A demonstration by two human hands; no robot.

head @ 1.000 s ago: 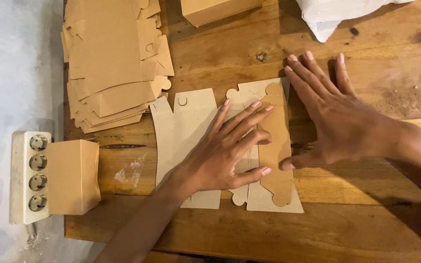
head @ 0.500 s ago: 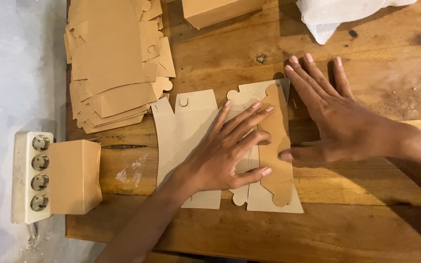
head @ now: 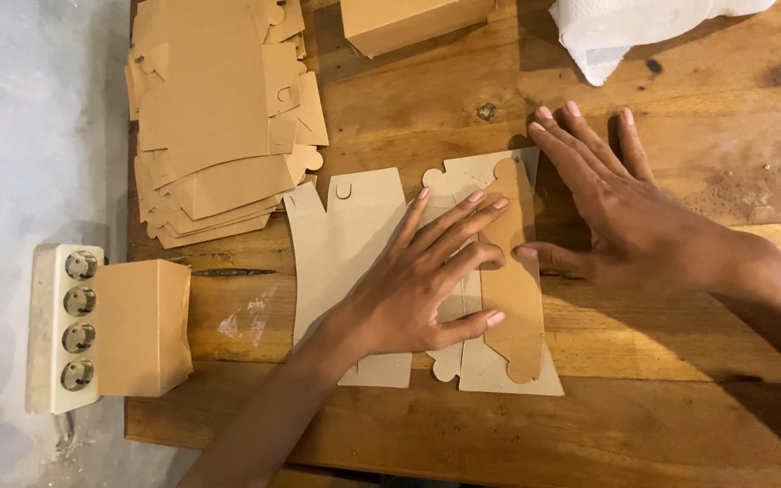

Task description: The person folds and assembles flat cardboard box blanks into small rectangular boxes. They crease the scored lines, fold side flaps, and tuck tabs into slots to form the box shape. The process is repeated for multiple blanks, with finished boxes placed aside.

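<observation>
A flat brown cardboard box blank (head: pixel 347 244) lies on the wooden table (head: pixel 427 126). My left hand (head: pixel 418 280) presses flat on its middle, fingers spread toward the right. A long side flap (head: pixel 512 307) with rounded ends is folded over on the blank's right part. My right hand (head: pixel 621 217) lies flat on the table beside that flap, fingers pointing up-left, and its thumb touches the flap's right edge. Neither hand grips anything.
A stack of several unfolded cardboard blanks (head: pixel 219 117) sits at the upper left. A folded brown box (head: pixel 142 330) stands at the left edge beside a white power strip (head: pixel 63 330). Another box (head: pixel 409 23) and white plastic (head: pixel 635 27) lie at the top.
My right hand has slid a little left toward the folded flap, and its thumb now meets the flap's edge. My left hand stays pressed on the blank.
</observation>
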